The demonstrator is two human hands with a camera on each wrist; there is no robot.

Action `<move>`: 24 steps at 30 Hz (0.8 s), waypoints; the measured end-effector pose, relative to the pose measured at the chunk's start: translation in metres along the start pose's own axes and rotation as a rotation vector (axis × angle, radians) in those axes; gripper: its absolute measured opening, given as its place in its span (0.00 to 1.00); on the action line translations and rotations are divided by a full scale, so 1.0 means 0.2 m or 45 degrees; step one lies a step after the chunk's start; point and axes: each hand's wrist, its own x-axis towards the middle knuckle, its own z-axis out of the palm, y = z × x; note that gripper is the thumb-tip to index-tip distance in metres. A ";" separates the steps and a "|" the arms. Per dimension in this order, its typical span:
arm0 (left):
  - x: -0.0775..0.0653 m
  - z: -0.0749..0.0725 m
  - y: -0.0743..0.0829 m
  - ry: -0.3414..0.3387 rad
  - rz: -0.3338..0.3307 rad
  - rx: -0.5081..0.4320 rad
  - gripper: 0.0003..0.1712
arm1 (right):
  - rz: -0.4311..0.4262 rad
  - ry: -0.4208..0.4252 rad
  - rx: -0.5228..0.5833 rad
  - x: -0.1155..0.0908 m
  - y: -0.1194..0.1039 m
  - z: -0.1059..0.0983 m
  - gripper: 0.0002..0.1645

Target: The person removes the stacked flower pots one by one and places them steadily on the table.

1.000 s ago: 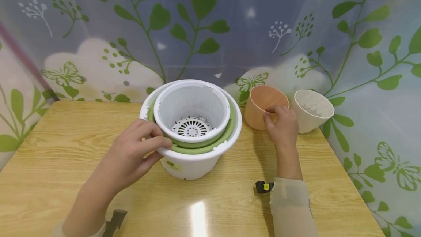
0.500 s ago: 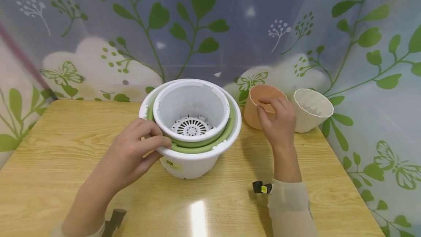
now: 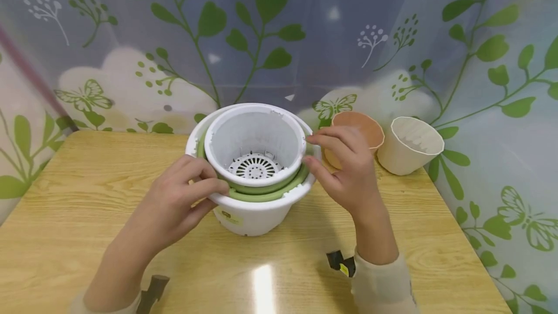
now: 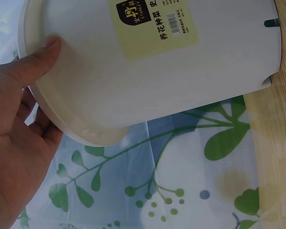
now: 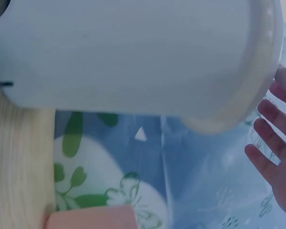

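A nested stack of flower pots stands on the table: a large white pot (image 3: 253, 219) outside, a green rim (image 3: 261, 197) within it, and a smaller white pot (image 3: 255, 134) with a slotted base innermost. My left hand (image 3: 180, 197) grips the stack's near left rim; in the left wrist view, its thumb lies on the outer wall above a yellowish label (image 4: 155, 28). At the right side, my right hand (image 3: 348, 168) has thumb and index fingertips right at the inner pot's rim. Its fingers (image 5: 269, 136) appear spread beside the outer rim in the right wrist view.
Behind the right hand stands an orange pot (image 3: 359, 127), partly covered by it. A cream pot (image 3: 410, 149) is to its right. A leaf-printed curtain (image 3: 279, 52) borders the wooden table (image 3: 109, 178) at the back and right.
My right hand has left the orange pot and moved left to the stack's right rim. The left hand keeps its grip in the same place.
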 end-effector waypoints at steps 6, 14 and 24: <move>0.00 0.00 0.00 0.024 0.025 -0.016 0.06 | -0.083 -0.095 0.084 0.03 -0.10 0.01 0.20; 0.00 0.00 0.00 0.004 0.006 -0.001 0.08 | -0.097 -0.209 0.083 0.04 -0.16 0.02 0.23; 0.00 0.00 0.00 0.002 0.006 0.000 0.09 | -0.084 -0.314 0.050 0.04 -0.21 0.03 0.25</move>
